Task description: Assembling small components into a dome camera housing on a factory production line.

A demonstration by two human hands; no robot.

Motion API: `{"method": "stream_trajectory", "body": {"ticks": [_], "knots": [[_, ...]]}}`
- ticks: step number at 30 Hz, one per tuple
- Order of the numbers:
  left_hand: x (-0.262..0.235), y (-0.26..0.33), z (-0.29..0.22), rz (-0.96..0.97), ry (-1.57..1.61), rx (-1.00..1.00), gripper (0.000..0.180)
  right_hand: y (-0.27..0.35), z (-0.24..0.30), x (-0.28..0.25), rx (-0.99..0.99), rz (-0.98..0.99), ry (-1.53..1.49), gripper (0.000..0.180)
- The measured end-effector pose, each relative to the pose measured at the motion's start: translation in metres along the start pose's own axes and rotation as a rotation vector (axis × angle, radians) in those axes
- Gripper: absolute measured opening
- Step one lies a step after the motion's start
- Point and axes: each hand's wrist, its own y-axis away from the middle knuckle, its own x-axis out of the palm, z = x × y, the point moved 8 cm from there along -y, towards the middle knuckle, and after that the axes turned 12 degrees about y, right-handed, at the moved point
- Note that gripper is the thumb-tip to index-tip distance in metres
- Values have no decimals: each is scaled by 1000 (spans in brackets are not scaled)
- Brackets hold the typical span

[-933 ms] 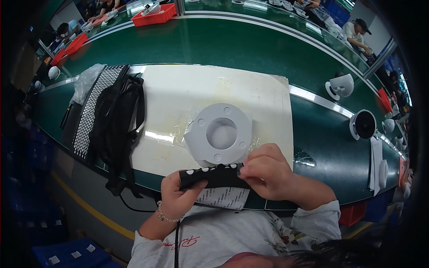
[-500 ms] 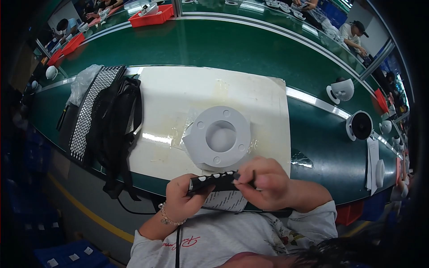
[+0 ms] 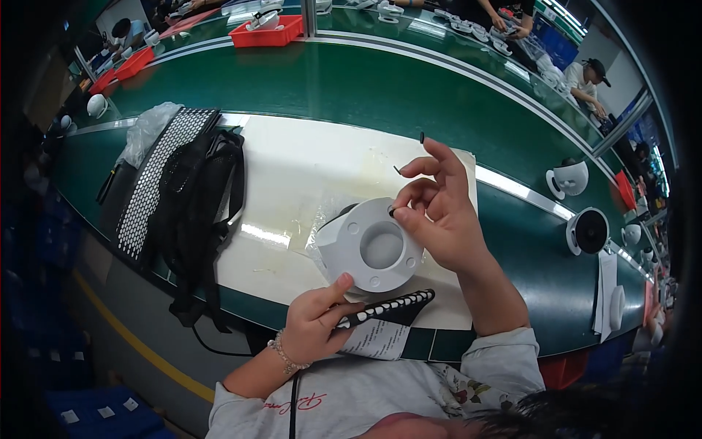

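On the white board [image 3: 285,175] in front of me rests a white plastic housing [image 3: 342,252] with a round opening and small round recesses around it. My left hand [image 3: 313,322] grips a black sheet with rows of white dots [image 3: 409,301], and its index fingertip touches the housing's near edge. Above the housing's right side is my right hand [image 3: 446,208]. Small black pads cling to two of its raised fingertips, one pad [image 3: 422,137] at the topmost. Another small black pad [image 3: 392,211] sits at the thumb tip, against a bent finger.
A black mesh-and-strap bundle [image 3: 194,190] and a white perforated strip [image 3: 157,175] lie left of the board. White round-headed devices [image 3: 569,179] stand on the green bench at right. A red bin [image 3: 267,33] sits far back. Other people work beyond.
My right hand has left the dotted sheet and risen over the housing, carrying small black pads. The housing has turned and tilted. My left hand keeps the sheet, its index finger now on the housing.
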Motion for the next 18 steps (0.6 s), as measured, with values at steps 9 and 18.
{"method": "stream_trajectory", "body": {"ticks": [9,18], "knots": [[1,-2,1,-25,9,84,31,18,29,9,-393,51,759,69],[1,2,3,-36,26,100,33,18,51,20,-415,-18,711,65]]}}
